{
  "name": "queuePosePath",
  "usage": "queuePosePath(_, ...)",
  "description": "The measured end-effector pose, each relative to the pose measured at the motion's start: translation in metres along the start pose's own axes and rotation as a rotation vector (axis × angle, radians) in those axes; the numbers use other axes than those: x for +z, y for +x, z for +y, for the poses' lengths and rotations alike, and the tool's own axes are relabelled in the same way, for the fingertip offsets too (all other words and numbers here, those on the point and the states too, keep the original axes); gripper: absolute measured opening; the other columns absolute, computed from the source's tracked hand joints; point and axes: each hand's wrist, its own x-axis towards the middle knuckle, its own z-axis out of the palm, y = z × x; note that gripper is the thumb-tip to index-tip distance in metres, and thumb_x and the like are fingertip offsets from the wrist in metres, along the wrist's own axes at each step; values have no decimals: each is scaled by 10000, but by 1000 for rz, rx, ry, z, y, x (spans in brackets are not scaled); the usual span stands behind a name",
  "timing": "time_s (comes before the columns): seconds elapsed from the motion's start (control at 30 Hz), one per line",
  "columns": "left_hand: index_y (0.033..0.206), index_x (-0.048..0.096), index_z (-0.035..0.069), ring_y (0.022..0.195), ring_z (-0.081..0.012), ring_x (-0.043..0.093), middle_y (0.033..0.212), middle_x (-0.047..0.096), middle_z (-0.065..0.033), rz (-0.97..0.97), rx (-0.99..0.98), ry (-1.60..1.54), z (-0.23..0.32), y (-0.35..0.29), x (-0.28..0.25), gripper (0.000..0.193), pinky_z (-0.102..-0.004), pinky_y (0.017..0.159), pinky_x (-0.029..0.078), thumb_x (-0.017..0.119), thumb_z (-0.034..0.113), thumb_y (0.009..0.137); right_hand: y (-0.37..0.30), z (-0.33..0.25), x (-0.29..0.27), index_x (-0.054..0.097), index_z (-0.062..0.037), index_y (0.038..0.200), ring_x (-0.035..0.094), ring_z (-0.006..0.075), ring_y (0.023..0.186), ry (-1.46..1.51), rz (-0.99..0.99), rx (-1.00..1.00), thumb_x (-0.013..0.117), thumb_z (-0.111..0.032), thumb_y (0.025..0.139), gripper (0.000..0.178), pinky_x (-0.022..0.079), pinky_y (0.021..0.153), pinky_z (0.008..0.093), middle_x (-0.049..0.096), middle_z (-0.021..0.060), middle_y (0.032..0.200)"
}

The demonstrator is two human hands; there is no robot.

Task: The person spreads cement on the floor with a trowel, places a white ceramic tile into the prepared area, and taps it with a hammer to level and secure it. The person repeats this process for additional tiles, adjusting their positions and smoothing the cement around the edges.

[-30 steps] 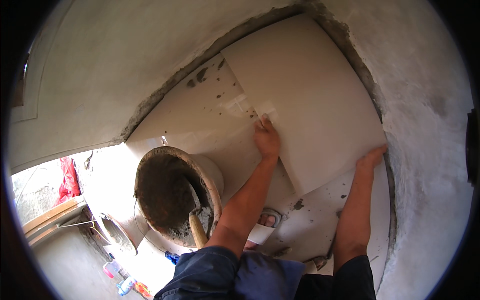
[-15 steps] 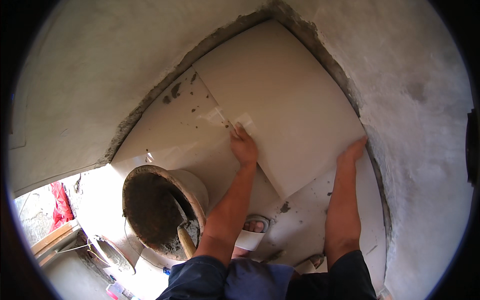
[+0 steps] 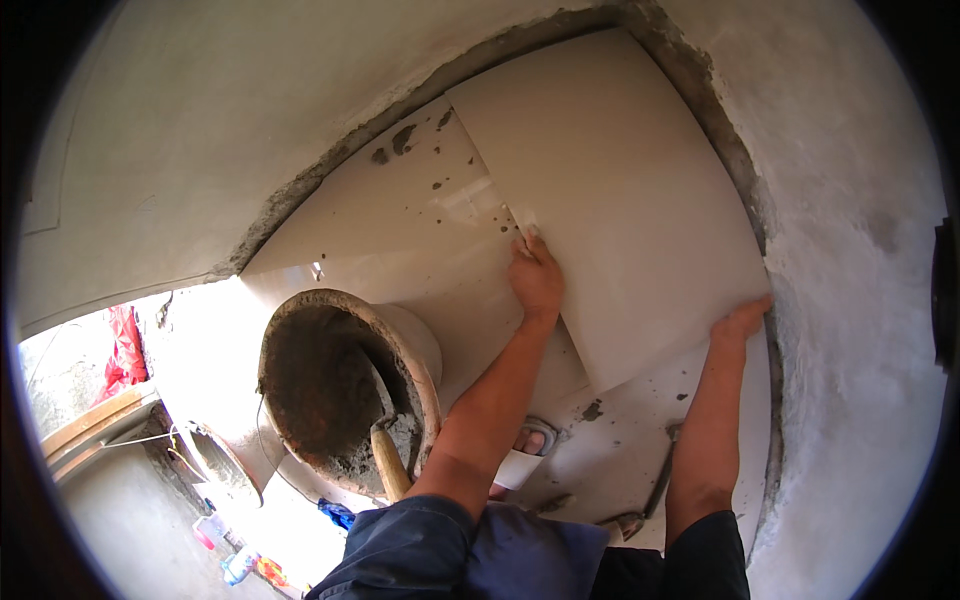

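A large, glossy beige tile (image 3: 620,190) fills the corner between two walls, its left edge lying over the neighbouring tiles. My left hand (image 3: 537,278) grips that left edge, thumb on the face and fingers curled at the rim. At the opposite edge, close to the right wall, my right hand (image 3: 741,320) holds the tile; its fingertips are partly hidden. Left of my left forearm stands a mortar-crusted bucket (image 3: 428,350), tilted in view. Inside it are grey mortar (image 3: 355,465) and a trowel with a wooden handle (image 3: 388,462).
Laid floor tiles (image 3: 400,215) carry dark mortar spots. A rough unplastered strip (image 3: 735,150) runs along the foot of the walls. Beside my right forearm lies a tool with a dark handle (image 3: 660,480). My sandalled foot (image 3: 538,440) is below. Red cloth (image 3: 124,350) hangs at the bright left opening.
The view has swung, so the tile, bucket and both hands sit farther right in the picture. Both hands keep their hold on the tile. The dark-handled tool now shows more fully.
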Motion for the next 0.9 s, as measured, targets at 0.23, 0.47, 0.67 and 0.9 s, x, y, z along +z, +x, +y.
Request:
queuePosePath(0.23, 942, 548, -56, 649, -388, 584, 709, 602, -230, 21, -15, -30, -4, 0, 5, 380, -445, 592, 432, 423, 294, 1018, 8, 5, -2, 454, 45, 1349, 529, 260, 1178, 12, 31, -52, 425, -498, 979, 658, 405, 1012, 361, 514, 127, 1360)
queuePosePath(0.47, 988, 546, -110, 748, -362, 598, 823, 619, -253, -12, 3, -206, -14, 2, 8, 457, -420, 690, 469, 403, 322, 1031, 7, 6, 2, 510, 80, 1281, 562, 261, 1130, 46, 95, -34, 453, -509, 965, 671, 434, 976, 350, 565, 145, 1294)
queuePosePath(0.67, 1019, 545, -120, 789, -335, 586, 880, 618, -262, -30, 30, -68, -8, 0, 4, 472, -405, 721, 467, 395, 327, 1035, 4, 5, 4, 538, 99, 1245, 590, 279, 1089, 23, 114, -4, 453, -527, 959, 694, 456, 947, 358, 593, 157, 1259)
queuePosePath(0.9, 1026, 533, -133, 798, -337, 577, 893, 611, -262, -36, 89, -113, -8, -1, 2, 470, -402, 736, 467, 400, 318, 1036, 3, 7, 1, 510, 102, 1278, 577, 275, 1120, 34, 76, 12, 434, -527, 968, 705, 447, 965, 355, 580, 162, 1283)
